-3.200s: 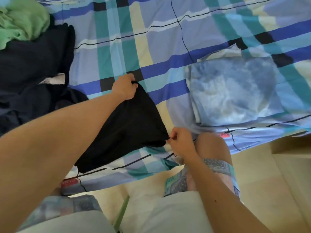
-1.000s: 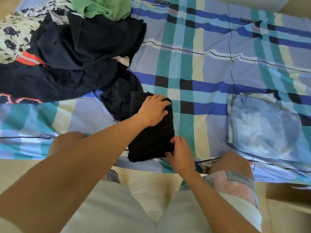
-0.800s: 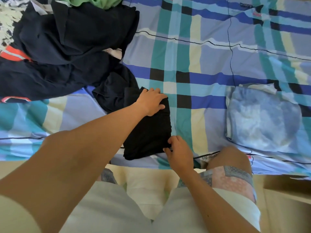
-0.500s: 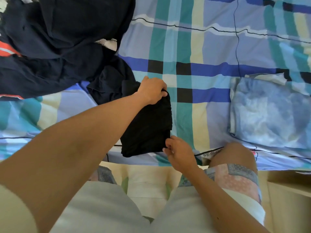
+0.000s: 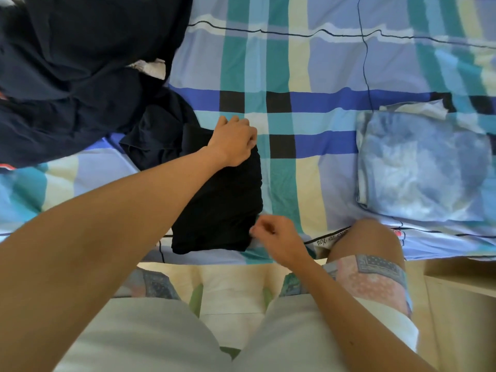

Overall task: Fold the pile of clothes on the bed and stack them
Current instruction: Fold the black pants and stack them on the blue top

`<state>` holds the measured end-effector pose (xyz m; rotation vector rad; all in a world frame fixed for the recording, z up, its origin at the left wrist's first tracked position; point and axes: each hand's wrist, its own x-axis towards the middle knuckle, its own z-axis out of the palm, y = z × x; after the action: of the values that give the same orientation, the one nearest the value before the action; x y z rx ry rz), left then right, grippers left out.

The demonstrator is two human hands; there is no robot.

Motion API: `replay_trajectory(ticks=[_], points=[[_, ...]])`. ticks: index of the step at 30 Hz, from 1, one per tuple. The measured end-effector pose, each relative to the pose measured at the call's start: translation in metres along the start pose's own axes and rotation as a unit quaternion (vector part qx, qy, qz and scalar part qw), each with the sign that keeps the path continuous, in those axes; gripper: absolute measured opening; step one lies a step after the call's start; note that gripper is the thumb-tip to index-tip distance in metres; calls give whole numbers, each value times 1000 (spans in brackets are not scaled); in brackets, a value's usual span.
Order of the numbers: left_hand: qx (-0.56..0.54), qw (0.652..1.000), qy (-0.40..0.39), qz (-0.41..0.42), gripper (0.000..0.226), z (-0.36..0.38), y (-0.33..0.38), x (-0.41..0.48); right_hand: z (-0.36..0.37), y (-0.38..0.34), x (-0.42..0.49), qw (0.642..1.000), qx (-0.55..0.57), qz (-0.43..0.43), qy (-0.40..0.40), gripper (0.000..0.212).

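Note:
A folded black garment point(image 5: 222, 205) lies on the plaid bedsheet point(image 5: 308, 63) near the bed's front edge. My left hand point(image 5: 233, 140) grips its far right corner with curled fingers. My right hand point(image 5: 276, 237) is at the near right corner, fingers curled and pinching the cloth's edge; the hand is slightly blurred. To the right lies a folded pale blue tie-dye garment point(image 5: 424, 167). An unfolded pile of dark navy clothes point(image 5: 67, 76) fills the upper left and touches the black garment's far left side.
My right knee point(image 5: 367, 237) presses against the bed's front edge, between the two folded pieces. A light wooden piece of furniture point(image 5: 461, 285) stands at the lower right. Pale floor shows between my legs.
The black garment went from half spread to a narrow folded rectangle. My left hand went from resting flat on its far end to gripping that corner, and my right hand now pinches the near corner.

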<state>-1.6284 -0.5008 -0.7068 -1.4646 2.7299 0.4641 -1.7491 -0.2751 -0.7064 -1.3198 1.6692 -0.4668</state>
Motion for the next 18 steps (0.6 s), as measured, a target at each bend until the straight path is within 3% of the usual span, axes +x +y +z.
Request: replay_trajectory(ticks=[2, 6, 8, 11, 18], points=[[10, 1000, -6, 14, 24, 2, 0, -5, -4, 0, 12, 996, 18, 8, 89, 15], [-12, 1000, -16, -11, 30, 2, 4, -10, 3, 0, 21, 980, -176, -20, 93, 15], [-18, 999, -21, -31, 27, -1, 6, -10, 8, -1, 20, 971, -202, -39, 119, 6], [-38, 998, -24, -49, 23, -5, 8, -7, 9, -6, 22, 963, -203, -65, 166, 10], [-136, 982, 23, -127, 18, -24, 5, 9, 13, -10, 0, 961, -222, -114, 119, 20]])
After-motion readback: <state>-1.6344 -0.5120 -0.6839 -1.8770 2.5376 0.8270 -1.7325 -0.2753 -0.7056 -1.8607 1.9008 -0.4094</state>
